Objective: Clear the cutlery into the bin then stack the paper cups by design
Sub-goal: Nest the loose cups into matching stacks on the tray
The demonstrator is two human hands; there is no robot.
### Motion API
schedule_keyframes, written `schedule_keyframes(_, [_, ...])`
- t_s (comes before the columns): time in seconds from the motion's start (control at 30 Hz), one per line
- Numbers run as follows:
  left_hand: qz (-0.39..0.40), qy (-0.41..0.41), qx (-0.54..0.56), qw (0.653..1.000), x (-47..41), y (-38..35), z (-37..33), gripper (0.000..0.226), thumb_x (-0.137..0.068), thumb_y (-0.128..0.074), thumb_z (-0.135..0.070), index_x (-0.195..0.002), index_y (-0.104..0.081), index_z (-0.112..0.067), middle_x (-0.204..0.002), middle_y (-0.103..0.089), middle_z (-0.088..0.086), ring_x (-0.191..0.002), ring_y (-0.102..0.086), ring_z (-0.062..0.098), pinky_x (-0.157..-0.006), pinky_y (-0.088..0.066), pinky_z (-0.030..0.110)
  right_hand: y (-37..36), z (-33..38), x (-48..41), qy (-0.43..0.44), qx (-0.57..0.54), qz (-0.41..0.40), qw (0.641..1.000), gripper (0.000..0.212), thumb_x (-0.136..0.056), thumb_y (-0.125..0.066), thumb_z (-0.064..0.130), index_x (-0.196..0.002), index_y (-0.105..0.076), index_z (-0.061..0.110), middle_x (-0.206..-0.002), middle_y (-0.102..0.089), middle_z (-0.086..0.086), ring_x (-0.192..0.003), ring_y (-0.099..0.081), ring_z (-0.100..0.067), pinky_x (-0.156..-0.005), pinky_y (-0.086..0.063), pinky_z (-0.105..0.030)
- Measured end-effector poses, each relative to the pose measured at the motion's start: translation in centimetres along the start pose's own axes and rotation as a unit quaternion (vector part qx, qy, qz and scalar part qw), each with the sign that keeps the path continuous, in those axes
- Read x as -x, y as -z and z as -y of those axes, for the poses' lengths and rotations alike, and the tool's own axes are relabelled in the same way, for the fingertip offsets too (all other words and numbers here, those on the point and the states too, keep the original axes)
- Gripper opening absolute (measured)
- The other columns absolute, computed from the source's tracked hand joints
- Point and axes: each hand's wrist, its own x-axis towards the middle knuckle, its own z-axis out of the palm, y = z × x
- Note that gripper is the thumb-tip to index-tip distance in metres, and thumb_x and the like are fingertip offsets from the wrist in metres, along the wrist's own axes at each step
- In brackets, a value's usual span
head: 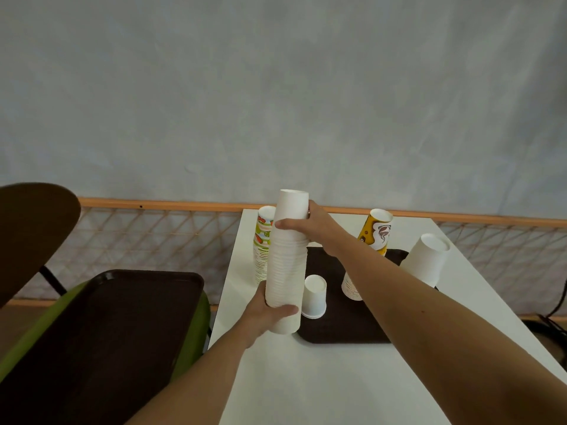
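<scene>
Tall white cup stack (287, 271) upright over the white worktop (306, 378), just left of the dark tray (343, 329), left hand (267, 311) gripping its base, right hand (310, 225) gripping its top; grey wall (276, 102) behind.

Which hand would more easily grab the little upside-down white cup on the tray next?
Probably the right hand: its arm crosses the tray where the small cup stands, while the left hand grips the base of the white stack.

Head camera looks forward-down, close over table (337, 378).
</scene>
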Motion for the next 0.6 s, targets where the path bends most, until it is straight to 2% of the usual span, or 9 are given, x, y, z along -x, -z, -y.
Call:
schedule_keyframes(0.1, [-0.012, 0.001, -0.009, 1.0, -0.1, -0.4, -0.3, 0.083, -0.072, -0.079, -0.024, -0.137, -0.028, -0.029, -0.131, -0.047, -0.003, -0.12, -0.045, 0.02, -0.103, -0.039, 0.04, 0.6, 0.9, -0.4, 0.023, -0.005, -0.002, 1.0, 0.069, -0.073, -0.078, 0.03, -0.129, -0.041, 0.017, -0.115, -0.053, 0.001, -0.105, -0.054, -0.017, -0.079, -0.048, -0.031])
schedule_keyframes(0.2, [-0.022, 0.002, -0.006, 1.0, -0.2, -0.8, -0.4, 0.084, -0.071, -0.079, -0.023, -0.138, -0.028, -0.028, -0.131, -0.048, -0.002, -0.119, -0.046, 0.02, -0.102, -0.04, 0.039, 1.2, 1.6, -1.0, 0.036, -0.03, -0.02, 0.999, 0.068, -0.07, -0.08, 0.033, -0.125, -0.044, 0.017, -0.118, -0.056, -0.001, -0.107, -0.056, -0.019, -0.083, -0.051, -0.033])
schedule_keyframes(0.37, [-0.054, -0.001, -0.002, 0.999, 0.0, -1.4, -0.4, 0.082, -0.074, -0.078, -0.021, -0.136, -0.026, -0.028, -0.126, -0.047, -0.003, -0.113, -0.045, 0.019, -0.094, -0.041, 0.033, 2.6, 2.5, -1.7, 0.063, -0.128, -0.073, 0.987, 0.067, -0.069, -0.08, 0.03, -0.124, -0.043, 0.018, -0.118, -0.057, -0.004, -0.106, -0.058, -0.021, -0.086, -0.053, -0.038])
schedule_keyframes(0.5, [-0.076, 0.001, 0.007, 0.997, 0.0, -1.8, 0.1, 0.084, -0.072, -0.079, -0.022, -0.136, -0.026, -0.028, -0.127, -0.048, -0.002, -0.116, -0.047, 0.021, -0.099, -0.044, 0.038, 3.9, 2.0, -1.8, 0.087, -0.211, -0.131, 0.965, 0.059, -0.074, -0.078, 0.025, -0.12, -0.041, 0.021, -0.116, -0.055, -0.002, -0.103, -0.056, -0.017, -0.078, -0.051, -0.029])
schedule_keyframes(0.6, [-0.082, 0.003, 0.015, 0.996, 0.0, -2.0, 0.5, 0.091, -0.059, -0.083, -0.034, -0.132, -0.028, -0.033, -0.126, -0.049, -0.003, -0.116, -0.049, 0.021, -0.1, -0.046, 0.042, 4.4, 0.5, -1.8, 0.087, -0.218, -0.151, 0.96, 0.061, -0.074, -0.077, 0.025, -0.122, -0.041, 0.019, -0.115, -0.054, -0.002, -0.102, -0.055, -0.016, -0.073, -0.048, -0.025])
